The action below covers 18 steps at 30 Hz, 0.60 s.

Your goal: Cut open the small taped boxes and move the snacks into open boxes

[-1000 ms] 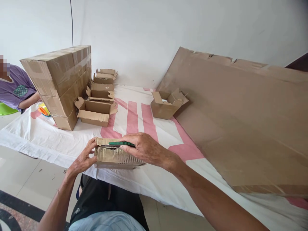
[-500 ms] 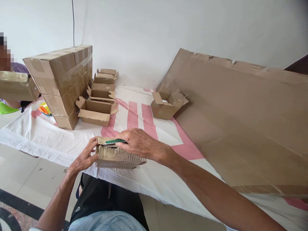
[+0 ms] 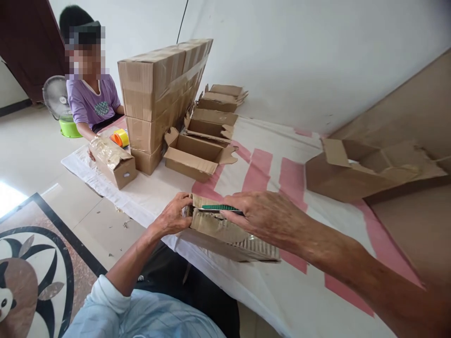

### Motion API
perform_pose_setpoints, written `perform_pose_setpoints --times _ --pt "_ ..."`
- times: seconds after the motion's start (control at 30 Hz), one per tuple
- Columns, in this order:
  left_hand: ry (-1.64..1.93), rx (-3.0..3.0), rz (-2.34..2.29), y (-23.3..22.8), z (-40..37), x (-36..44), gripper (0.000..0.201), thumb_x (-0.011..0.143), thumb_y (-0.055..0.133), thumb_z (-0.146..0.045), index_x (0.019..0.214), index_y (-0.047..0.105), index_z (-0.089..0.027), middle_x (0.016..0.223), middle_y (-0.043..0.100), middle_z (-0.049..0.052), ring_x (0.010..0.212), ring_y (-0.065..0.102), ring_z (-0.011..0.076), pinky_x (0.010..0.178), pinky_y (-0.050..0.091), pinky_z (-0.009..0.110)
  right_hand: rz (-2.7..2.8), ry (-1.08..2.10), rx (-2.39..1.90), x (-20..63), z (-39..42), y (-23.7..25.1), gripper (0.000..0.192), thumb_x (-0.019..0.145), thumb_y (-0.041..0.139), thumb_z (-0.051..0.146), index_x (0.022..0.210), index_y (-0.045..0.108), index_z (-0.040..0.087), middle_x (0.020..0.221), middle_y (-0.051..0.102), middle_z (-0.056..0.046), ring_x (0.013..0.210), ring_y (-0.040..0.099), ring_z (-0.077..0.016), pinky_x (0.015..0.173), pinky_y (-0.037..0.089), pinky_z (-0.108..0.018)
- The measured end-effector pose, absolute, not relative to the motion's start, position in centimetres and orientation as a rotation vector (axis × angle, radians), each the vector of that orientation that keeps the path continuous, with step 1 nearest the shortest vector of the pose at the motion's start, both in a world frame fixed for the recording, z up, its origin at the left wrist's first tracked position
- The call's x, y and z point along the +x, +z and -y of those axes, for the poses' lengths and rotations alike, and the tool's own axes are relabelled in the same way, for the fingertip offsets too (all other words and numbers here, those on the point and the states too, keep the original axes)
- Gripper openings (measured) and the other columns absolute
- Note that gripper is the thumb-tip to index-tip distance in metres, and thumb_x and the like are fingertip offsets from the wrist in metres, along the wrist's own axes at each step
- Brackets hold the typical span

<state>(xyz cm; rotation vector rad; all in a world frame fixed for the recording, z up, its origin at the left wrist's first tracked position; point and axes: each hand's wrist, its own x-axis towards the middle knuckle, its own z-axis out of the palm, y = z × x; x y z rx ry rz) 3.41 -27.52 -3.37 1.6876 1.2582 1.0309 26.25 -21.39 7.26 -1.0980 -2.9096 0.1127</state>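
A closed cardboard box with a torn, corrugated top lies at the table's near edge in front of me. My left hand grips its left end, thumb and fingers bent around the corner. In my right hand is a green utility knife, held flat along the seam on the box top with its tip pointing left. The knife's handle end is hidden under my fingers. Whether the blade is in the cardboard, I cannot tell.
Taped boxes form a tall stack behind, beside several open boxes. Another open box stands right, against a large cardboard sheet. At left, a person touches a taped box near a tape roll.
My view has swung left, bringing the person and fan into sight. The person's box has come down onto the table. Both my hands stay at the box with the knife on its seam.
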Motion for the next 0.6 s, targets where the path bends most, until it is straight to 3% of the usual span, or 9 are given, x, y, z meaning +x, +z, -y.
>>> perform_pose_setpoints --times 0.2,0.47,0.6 --pt "1.021 1.724 -1.263 -2.8 27.3 3.1 0.047 0.076 0.069 -0.009 0.119 0.078 -0.025 0.137 0.064 0.010 0.126 0.061 0.0292 0.108 0.054 0.043 2.919 0.058 -1.080 26.3 21.4 8.5 0.021 0.095 0.064 0.028 0.078 0.074 0.022 0.068 0.072 -0.004 0.055 0.056 -0.0162 0.054 0.021 -0.032" --pt "1.019 1.762 -1.310 -2.5 26.3 2.6 0.048 0.072 0.071 -0.008 0.117 0.078 -0.025 0.139 0.063 0.009 0.122 0.064 0.0281 0.105 0.056 0.042 2.906 -0.029 -1.127 26.3 21.7 9.7 0.016 0.091 0.073 0.020 0.074 0.073 0.021 0.072 0.073 -0.005 0.062 0.061 -0.0181 0.057 0.019 -0.032" --pt "1.007 1.808 -1.323 -1.7 26.3 2.6 0.043 0.076 0.071 -0.012 0.116 0.078 -0.024 0.133 0.065 0.009 0.121 0.064 0.0269 0.102 0.057 0.039 3.005 -0.114 -1.183 27.7 21.7 10.7 0.021 0.096 0.068 0.019 0.076 0.073 0.019 0.073 0.074 -0.006 0.062 0.060 -0.0172 0.057 0.019 -0.032"
